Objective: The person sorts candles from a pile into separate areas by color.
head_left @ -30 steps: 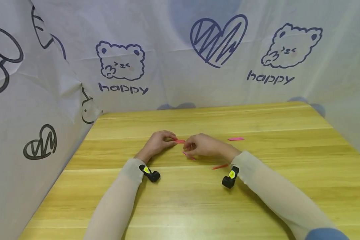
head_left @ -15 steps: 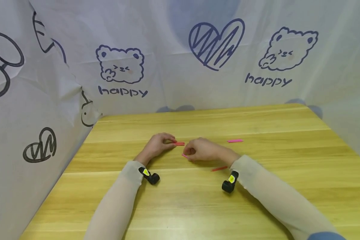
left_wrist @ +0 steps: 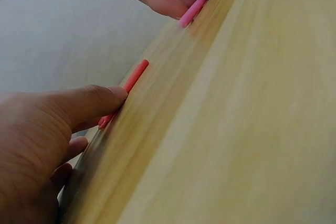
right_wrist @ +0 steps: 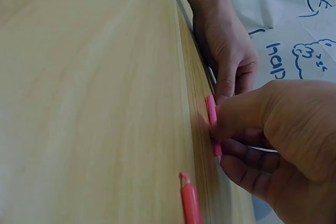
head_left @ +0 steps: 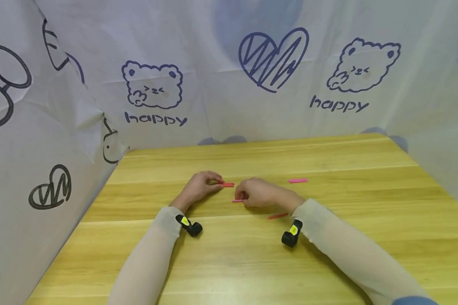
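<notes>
My left hand (head_left: 200,187) pinches the left end of a pair of thin red candles (head_left: 228,184) lying side by side on the table. Seen from the left wrist, the thumb presses along a red candle (left_wrist: 137,75) at the wooden surface. To the right, my right hand (head_left: 260,193) holds a short pink candle (head_left: 237,201) between thumb and fingers, its left end sticking out toward the left hand. The right wrist view shows this pink candle (right_wrist: 211,109) low over the wood, with a pale wick at its near end.
Pink candles (head_left: 298,181) lie farther back on the right. A red candle (head_left: 277,216) with a wick rests beneath the right wrist. The wooden table (head_left: 213,262) meets a white cloth backdrop (head_left: 213,84) at the back and left.
The pink candle at the right hand has turned from a slant to nearly level across the view. The left hand stays at the red candles. The head view has tilted up slightly.
</notes>
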{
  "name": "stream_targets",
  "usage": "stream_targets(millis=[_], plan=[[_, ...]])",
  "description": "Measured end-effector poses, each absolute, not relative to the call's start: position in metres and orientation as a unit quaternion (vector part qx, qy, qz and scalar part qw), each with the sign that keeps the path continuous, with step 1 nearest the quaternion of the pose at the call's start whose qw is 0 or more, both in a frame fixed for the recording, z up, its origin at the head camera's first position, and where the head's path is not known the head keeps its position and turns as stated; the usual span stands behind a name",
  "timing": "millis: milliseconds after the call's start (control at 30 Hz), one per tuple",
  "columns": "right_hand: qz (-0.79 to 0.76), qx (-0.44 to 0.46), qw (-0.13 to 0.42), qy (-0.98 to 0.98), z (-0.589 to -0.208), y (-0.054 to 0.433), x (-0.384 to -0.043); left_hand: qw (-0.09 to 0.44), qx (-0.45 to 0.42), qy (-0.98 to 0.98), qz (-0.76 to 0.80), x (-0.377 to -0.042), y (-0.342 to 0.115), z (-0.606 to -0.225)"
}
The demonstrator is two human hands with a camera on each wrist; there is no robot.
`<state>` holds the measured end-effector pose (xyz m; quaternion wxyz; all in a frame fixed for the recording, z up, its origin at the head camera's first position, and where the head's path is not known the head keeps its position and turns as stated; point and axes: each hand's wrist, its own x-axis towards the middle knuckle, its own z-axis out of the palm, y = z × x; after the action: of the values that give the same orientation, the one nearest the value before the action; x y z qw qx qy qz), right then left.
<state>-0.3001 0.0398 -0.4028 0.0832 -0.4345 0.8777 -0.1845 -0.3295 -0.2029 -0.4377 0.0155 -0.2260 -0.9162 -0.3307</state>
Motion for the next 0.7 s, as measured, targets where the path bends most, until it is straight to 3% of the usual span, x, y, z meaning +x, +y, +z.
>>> stream_targets(millis=[700], plan=[[-0.179,-0.448,0.069,0.873,-0.4028,0.0483,-0.3025,0.008,-0.226,-0.915,-0.334,-0.3291,-0.2024,-0.4378]])
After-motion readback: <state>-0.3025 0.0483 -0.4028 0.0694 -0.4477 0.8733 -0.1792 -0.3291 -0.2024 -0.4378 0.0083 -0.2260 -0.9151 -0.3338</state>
